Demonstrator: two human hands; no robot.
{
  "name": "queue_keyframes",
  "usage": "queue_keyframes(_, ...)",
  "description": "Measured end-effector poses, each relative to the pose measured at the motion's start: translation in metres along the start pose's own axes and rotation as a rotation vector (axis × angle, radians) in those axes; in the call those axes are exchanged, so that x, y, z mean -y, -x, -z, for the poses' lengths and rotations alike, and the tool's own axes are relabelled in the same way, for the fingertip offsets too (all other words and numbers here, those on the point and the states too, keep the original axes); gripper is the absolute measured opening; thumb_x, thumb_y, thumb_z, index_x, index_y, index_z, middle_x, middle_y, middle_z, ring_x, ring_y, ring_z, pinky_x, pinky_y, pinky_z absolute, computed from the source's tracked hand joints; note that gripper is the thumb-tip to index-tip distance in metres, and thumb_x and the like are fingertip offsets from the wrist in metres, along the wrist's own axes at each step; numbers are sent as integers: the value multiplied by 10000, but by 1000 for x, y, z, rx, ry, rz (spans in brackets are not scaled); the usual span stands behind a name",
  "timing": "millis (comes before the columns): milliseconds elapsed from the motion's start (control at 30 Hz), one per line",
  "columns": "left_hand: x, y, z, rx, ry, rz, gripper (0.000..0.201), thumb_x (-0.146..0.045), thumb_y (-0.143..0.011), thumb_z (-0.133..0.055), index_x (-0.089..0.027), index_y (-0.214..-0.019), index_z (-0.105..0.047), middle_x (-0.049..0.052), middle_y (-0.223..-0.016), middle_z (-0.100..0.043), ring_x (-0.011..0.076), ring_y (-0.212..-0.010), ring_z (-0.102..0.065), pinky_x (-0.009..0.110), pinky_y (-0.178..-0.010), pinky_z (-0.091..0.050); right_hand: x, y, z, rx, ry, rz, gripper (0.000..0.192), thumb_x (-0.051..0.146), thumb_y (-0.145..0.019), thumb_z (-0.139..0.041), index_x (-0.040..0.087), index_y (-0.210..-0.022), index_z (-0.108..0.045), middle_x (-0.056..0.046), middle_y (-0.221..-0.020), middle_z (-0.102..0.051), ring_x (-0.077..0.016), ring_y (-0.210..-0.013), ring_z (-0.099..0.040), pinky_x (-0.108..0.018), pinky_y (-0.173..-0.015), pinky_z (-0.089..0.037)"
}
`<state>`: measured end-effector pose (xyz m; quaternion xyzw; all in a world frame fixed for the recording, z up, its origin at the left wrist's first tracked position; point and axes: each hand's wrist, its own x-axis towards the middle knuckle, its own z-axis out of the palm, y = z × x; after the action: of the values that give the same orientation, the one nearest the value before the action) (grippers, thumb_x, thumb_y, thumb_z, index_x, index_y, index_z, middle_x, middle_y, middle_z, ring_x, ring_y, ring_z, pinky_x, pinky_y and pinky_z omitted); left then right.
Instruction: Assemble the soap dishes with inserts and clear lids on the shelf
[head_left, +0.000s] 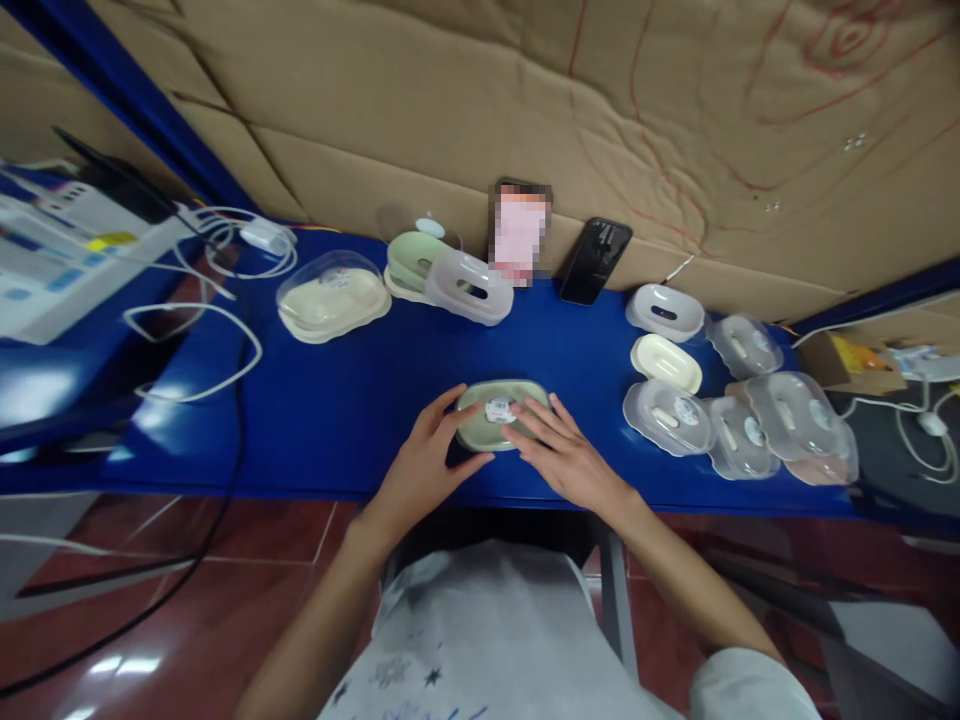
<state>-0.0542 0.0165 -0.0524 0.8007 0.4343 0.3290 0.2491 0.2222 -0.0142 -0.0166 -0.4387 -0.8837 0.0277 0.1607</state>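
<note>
Both hands rest on a pale green oval plastic dish with a white sticker at the near edge of the blue surface. The left hand cups its left rim, fingers loosely spread; the right hand lies flat on its right side, fingers spread. Clear plastic lids sit well apart to the right.

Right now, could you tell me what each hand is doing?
Left hand: open, fingers resting on the green soap box.
Right hand: open, flat on the same box.
</note>
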Motion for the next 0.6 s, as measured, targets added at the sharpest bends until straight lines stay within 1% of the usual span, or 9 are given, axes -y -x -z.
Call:
queue_keyframes(33, -1, 0, 0, -11, -4, 5, 577, -406, -987, -795, -316, -1497, -540, 130, -1637, -520, 337, -1505, -565, 557, -1201, -555, -9, -1, 9, -3, 2, -48, 585, 267, -1122, -486, 403, -1687, -422, 18, -1661, -564, -235, -1593, -473, -535, -1348, -393)
queue_keyframes(100, -3, 1, 2, -36, -13, 18, 538, -405, -992, -789, -311, -1470, -559, 125, -1618, -541, 337, -1489, -581, 563, -1200, -557, -35, -4, 33, -52, 38, -191, 555, 322, -1129, -448, 319, -1684, -452, -63, -1670, -555, -301, -1590, -476, -595, -1325, -395)
queue_keyframes(167, -5, 2, 3, -55, -26, 25, 524, -414, -989, -791, -305, -1451, -569, 124, -1609, -552, 342, -1479, -590, 568, -1188, -568, -70, -7, 56, -61, 132, -439, 562, 376, -1134, -415, 211, -1669, -471, -191, -1645, -558, -401, -1545, -514, -693, -1253, -417)
queue_keyframes(233, -7, 3, 4, -64, -37, 22, 523, -433, -987, -790, -307, -1445, -571, 121, -1609, -557, 349, -1476, -591, 580, -1173, -580, -101, -12, 71, 81, 251, -762, 592, 444, -1127, -433, 139, -1630, -504, -287, -1551, -609, -466, -1439, -599, -735, -1163, -460)
queue_keyframes(300, -7, 4, 5, -61, -43, 24, 519, -446, -993, -780, -319, -1450, -571, 114, -1612, -558, 348, -1469, -598, 584, -1166, -587, -119, -19, 72, 243, 306, -945, 595, 472, -1116, -478, 91, -1565, -563, -326, -1402, -690, -479, -1325, -676, -739, -1106, -489)
queue_keyframes(367, -5, 6, 7, -75, -58, 26, 512, -464, -998, -770, -323, -1451, -578, 109, -1603, -570, 345, -1452, -614, 574, -1155, -597, -117, -27, 63, 312, 286, -926, 553, 471, -1099, -542, 102, -1502, -625, -308, -1341, -726, -457, -1269, -713, -707, -1098, -514)
queue_keyframes(400, -4, 7, 9, -91, -69, 28, 510, -473, -999, -766, -320, -1450, -584, 110, -1597, -577, 345, -1441, -623, 565, -1149, -604, -109, -30, 56, 317, 271, -882, 529, 472, -1089, -567, 134, -1490, -643, -282, -1374, -722, -439, -1273, -715, -678, -1109, -526)
queue_keyframes(500, 2, 14, 17, -163, -113, 45, 516, -488, -992, -774, -308, -1443, -598, 114, -1579, -596, 353, -1422, -638, 551, -1129, -617, -68, -36, 36, 294, 204, -708, 533, 467, -1092, -556, 215, -1561, -594, -211, -1557, -634, -408, -1374, -668, -620, -1146, -545)
queue_keyframes(600, 8, 21, 30, -220, -144, 81, 533, -492, -981, -788, -303, -1444, -602, 117, -1564, -610, 367, -1408, -647, 571, -1121, -614, -28, -37, 32, 227, 36, -442, 552, 416, -1139, -437, 240, -1661, -479, -124, -1681, -532, -319, -1506, -577, -517, -1221, -531)
